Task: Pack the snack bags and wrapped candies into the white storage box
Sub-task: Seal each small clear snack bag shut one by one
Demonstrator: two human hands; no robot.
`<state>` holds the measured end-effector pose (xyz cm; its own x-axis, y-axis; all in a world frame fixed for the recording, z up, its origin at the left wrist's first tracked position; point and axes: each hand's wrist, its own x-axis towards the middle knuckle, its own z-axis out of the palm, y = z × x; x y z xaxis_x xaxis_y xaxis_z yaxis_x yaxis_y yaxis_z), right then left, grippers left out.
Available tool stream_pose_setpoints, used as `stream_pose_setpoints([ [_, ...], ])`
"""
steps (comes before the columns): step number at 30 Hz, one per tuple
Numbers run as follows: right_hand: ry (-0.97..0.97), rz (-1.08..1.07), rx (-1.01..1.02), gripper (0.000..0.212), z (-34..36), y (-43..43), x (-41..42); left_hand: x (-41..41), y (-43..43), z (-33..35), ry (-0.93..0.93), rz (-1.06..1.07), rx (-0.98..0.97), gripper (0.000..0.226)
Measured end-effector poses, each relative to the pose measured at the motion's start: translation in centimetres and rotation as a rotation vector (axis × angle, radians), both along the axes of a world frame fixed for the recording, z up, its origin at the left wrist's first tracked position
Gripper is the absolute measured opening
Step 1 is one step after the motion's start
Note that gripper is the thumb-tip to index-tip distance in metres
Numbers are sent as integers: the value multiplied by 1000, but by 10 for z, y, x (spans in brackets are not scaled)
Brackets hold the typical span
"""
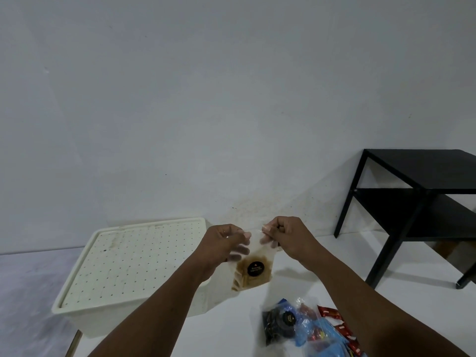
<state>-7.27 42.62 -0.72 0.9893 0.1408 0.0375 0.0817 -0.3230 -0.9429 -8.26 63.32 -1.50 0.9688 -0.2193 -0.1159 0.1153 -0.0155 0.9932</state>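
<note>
The clear snack bag (253, 269) hangs in the air just right of the white storage box (103, 322), held by its top edge so the brown contents settle low, probably for sealing or straightening before packing. The right hand (283, 233) pinches the upper corner with curled fingers; the left hand (226, 243) appears to grip the other corner, its fingers blurred behind the plastic. Both forearms reach forward. The box's perforated lid (144, 253) is on, and more snack bags and candies (309, 328) wait on the surface (231, 331).
</note>
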Motion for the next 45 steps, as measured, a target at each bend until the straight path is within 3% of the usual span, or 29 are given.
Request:
stream_pose_setpoints([
  [5, 9, 1, 94, 16, 0, 0, -3, 0, 2, 3, -33, -6, 64, 24],
  [10, 118, 2, 250, 21, -6, -2, -5, 2, 0, 1, -77, 42, 48, 12],
  [20, 20, 30, 72, 23, -2, 1, -6, 2, 3, -1, -62, -89, 176, 23],
  [27, 101, 12, 172, 19, -10, 3, -9, 6, 0, -2, -108, -35, 161, 22],
  [32, 78, -10, 144, 10, -13, 1, -12, 1, -4, -1, -62, -127, 203, 29],
  [40, 91, -8, 174, 13, -15, -2, -16, 2, -9, -2, -96, -138, 240, 22],
  [45, 143, -24, 236, 24, -20, 0, -19, 1, -11, -3, -146, -142, 246, 19],
])
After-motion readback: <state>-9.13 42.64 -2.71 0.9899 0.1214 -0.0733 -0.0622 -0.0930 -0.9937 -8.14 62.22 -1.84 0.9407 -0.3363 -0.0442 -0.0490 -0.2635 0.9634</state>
